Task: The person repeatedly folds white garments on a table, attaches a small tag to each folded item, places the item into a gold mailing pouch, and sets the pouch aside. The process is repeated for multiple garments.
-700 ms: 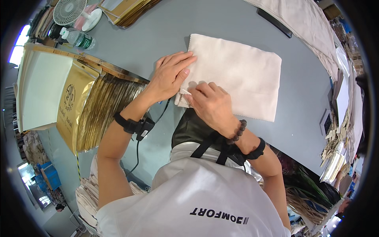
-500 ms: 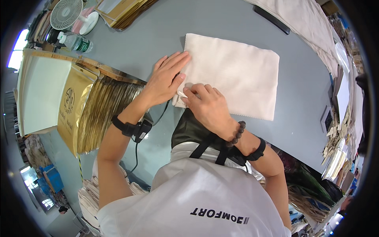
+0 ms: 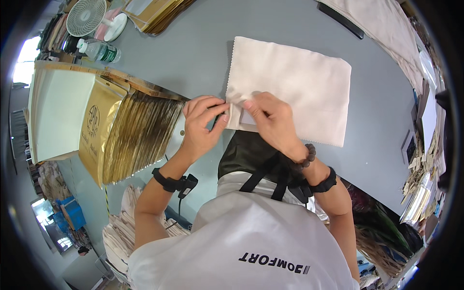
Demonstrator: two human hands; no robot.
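Observation:
A folded cream cloth (image 3: 299,77) with zigzag-cut edges lies flat on the grey table in front of me. My left hand (image 3: 203,123) is at its near left corner, thumb and fingertips closing on the edge. Beside it, my right hand (image 3: 275,121) pinches a turned-up part of the cloth between thumb and bent fingers. Under the right thumb a small pale, smooth patch (image 3: 248,117) shows; whether it is a label or the cloth's inner side I cannot tell. The right fingertips are partly hidden.
Left of my hands stands an open box (image 3: 63,111) packed with gold bags (image 3: 137,135). Behind it are a water bottle (image 3: 100,51) and a white fan (image 3: 87,17). A gold stack (image 3: 157,17) sits at the far edge. More cream fabric (image 3: 386,29) and a black bar (image 3: 340,20) lie far right.
My left hand has drawn back from lying flat on the cloth's left edge to its near corner, fingers bent. The right hand has lifted and turned the cloth there, exposing the pale patch.

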